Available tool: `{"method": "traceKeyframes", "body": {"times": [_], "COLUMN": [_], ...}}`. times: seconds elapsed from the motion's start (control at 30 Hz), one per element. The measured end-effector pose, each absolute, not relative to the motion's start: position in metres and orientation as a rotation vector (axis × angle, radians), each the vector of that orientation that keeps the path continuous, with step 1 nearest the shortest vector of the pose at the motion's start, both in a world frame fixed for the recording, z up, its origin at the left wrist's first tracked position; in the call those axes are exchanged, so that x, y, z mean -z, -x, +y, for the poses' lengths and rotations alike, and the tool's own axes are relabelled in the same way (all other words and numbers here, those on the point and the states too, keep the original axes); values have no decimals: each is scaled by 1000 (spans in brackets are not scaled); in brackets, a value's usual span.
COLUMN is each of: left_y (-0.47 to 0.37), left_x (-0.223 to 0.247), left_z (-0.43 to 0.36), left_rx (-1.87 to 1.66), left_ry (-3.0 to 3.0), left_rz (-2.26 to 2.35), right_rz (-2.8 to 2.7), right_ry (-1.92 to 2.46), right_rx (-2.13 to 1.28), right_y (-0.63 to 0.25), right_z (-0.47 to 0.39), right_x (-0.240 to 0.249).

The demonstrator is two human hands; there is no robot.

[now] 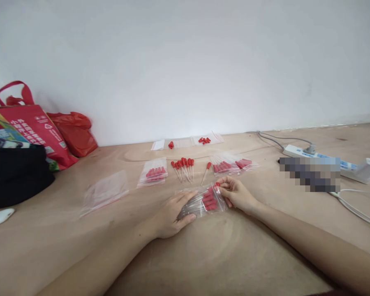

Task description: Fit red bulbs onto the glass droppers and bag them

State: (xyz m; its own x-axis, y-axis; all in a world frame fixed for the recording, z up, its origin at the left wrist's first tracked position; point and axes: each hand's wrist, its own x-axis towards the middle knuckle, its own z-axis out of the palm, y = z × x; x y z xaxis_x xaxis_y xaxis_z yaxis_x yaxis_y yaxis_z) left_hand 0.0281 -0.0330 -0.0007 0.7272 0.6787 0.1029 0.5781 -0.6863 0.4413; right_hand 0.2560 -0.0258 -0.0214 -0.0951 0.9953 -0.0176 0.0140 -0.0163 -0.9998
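My left hand (174,214) grips the left part of a clear zip bag (199,206), fingers over its far side and thumb along its near side. Inside the bag lie several glass droppers with red rubber bulbs, the bulbs toward the right. At the bag's right end my right hand (235,194) pinches a dropper by its red bulb (217,184); its tube is hard to make out. Just beyond, a loose dropper (206,172) lies beside a row of several droppers (183,164), bulbs pointing away from me.
Filled bags of droppers (154,172) (232,163) flank the row. A flat clear bag (106,192) lies left. Loose red bulbs (204,140) rest on bags near the wall. A power strip (323,158) with cables is right; red bags (40,127) and black cloth (17,174) are left.
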Motion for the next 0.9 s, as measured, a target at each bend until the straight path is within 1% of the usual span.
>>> {"method": "traceKeyframes", "body": {"times": [0.27, 0.37, 0.57, 0.8, 0.9], "left_y": [-27, -27, -27, -27, -28], "left_x": [1, 1, 3, 2, 3], "left_z": [-33, -33, -31, -31, -31], "left_rx": [-387, -376, -367, -361, -378], "left_ry": [-2549, -2551, -2587, -2616, -2628], "left_rz": [951, 956, 936, 947, 940], "right_rz": [-1393, -1396, -1419, -1506, -1505], "right_ry": [1187, 1222, 1429, 1319, 1379], "right_rx": [-1345, -1277, -1166, -1333, -1249], "right_y": [-253, -253, -264, -262, -263], "right_z": [-21, -18, -21, -36, -33], "right_x": [31, 32, 19, 9, 11]}}
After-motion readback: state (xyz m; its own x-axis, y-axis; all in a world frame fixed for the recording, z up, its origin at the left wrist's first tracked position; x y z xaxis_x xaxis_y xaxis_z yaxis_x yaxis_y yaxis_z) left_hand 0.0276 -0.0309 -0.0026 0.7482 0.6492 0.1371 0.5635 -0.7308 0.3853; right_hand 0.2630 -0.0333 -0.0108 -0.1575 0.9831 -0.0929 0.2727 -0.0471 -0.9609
